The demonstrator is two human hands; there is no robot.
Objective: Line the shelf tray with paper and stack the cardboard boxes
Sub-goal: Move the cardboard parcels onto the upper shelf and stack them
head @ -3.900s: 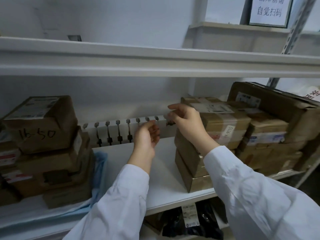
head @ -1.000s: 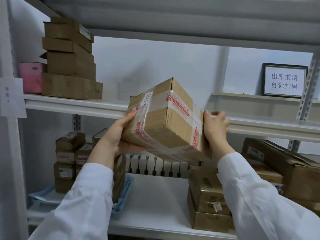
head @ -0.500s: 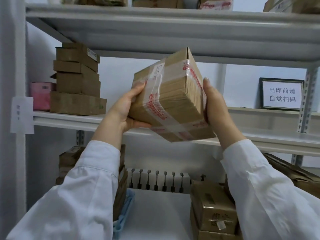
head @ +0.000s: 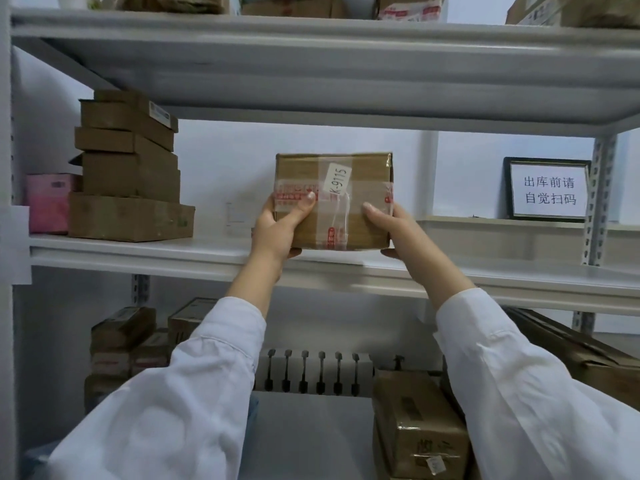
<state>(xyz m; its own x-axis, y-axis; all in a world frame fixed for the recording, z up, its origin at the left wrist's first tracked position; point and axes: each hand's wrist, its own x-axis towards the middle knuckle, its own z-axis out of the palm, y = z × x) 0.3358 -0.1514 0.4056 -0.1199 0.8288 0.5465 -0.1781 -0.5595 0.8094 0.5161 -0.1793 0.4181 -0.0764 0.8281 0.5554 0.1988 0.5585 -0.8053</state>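
A taped cardboard box (head: 360, 216) with a white label reading K-9115 sits level at the front of the middle shelf (head: 207, 252). My left hand (head: 278, 226) grips its lower left corner, thumb on the front face. Its lower right corner is gripped by my right hand (head: 389, 228). A stack of several cardboard boxes (head: 128, 174) stands on the same shelf to the left. On the lower shelf, more taped boxes (head: 415, 427) are stacked at the right and others (head: 121, 344) at the left, where a blue tray edge (head: 33, 457) peeks out.
A pink box (head: 48, 202) stands at the far left of the middle shelf. A framed sign (head: 549, 190) leans on the ledge behind at right. A white grooved strip (head: 311, 374) lies at the back of the lower shelf. More boxes (head: 408, 5) sit on the top shelf.
Both hands have lifted the box from the lower-shelf stack, turned it level and brought it forward onto the middle shelf. The view has tilted upward.
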